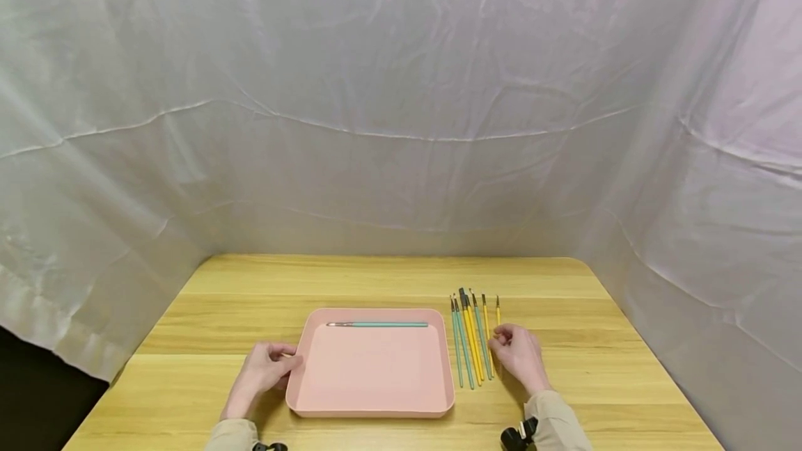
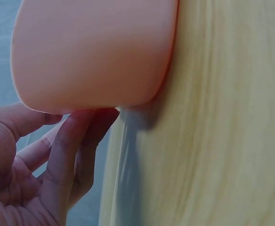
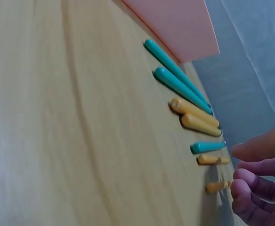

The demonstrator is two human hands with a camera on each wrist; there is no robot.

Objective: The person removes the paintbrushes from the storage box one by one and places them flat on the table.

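Note:
A pink tray lies on the wooden table with one teal-handled paintbrush along its far side. My left hand grips the tray's left edge, a digit over the rim and other fingers against the outer wall. Right of the tray, several paintbrushes with teal and yellow handles lie side by side, bristles pointing away from me. My right hand is over the rightmost ones, its fingers loosely bent. In the right wrist view, those fingers are right at the outermost yellow paintbrush, partly hiding it.
The wood-grain table extends beyond both hands. Pale grey cloth hangs behind the table and along both sides. A dark area shows below the cloth at the lower left. Each wrist wears a black device.

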